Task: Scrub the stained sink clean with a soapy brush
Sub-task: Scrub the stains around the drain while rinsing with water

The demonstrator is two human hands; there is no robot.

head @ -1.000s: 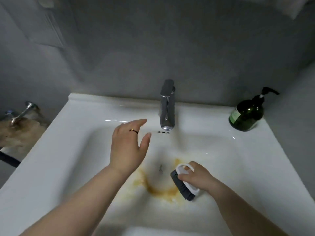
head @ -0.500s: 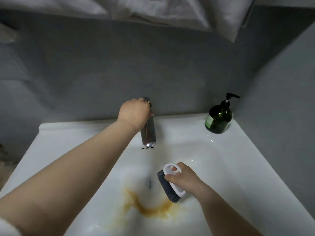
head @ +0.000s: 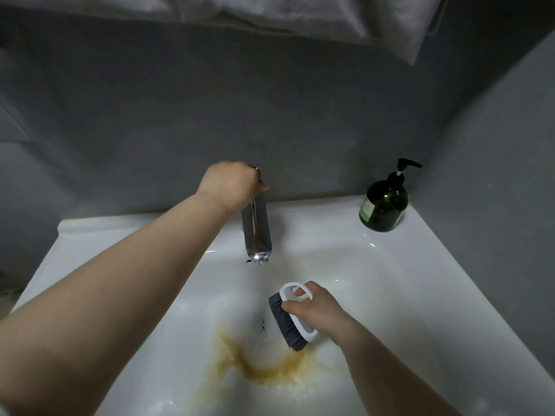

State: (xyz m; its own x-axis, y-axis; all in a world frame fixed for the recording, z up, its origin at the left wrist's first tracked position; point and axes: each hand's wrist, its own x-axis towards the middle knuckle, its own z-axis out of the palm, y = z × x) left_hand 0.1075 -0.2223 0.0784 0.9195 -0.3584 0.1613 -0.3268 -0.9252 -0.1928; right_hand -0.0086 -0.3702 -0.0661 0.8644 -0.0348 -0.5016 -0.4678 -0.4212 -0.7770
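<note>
**Scrubbing has not begun yet**

Head view: the left hand is curled over the top of the tap and grips it. I cannot tell if water is running. Nearer the person, the right hand grips the brush by its white handle, just above the brown stain in the sink. The stain looks whole, so the job seems only at its start. No foam shows on the brush. The soap bottle stands beyond the right hand.
</note>
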